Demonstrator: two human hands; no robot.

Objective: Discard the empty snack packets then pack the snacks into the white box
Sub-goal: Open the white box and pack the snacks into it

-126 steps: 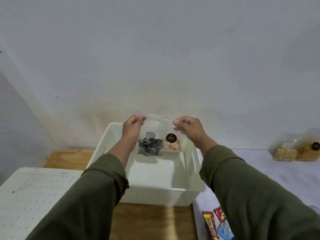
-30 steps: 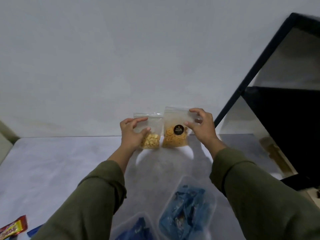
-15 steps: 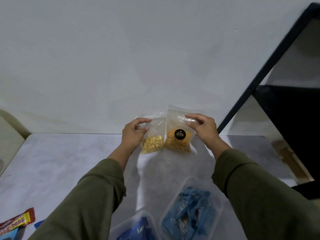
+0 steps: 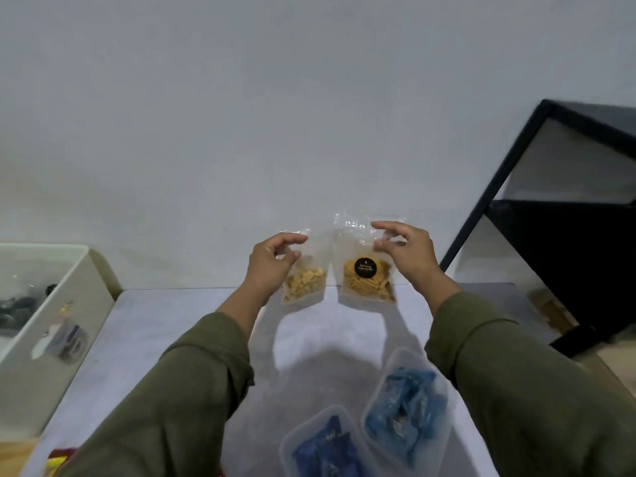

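So I've got two clear snack pouches up off the table, hanging upright side by side, long axis vertical, snacks sagging at the bottom. My left hand (image 4: 272, 261) pinches the pale-cracker pouch (image 4: 304, 285) near its top; my right hand (image 4: 406, 253) pinches the labelled pouch (image 4: 366, 280) the same way. The white box (image 4: 69, 304) sits well off to the left, so the left hand is nearer. I reckon both swing leftward, bottoms first. Blue-snack tubs (image 4: 406, 404) sit below.
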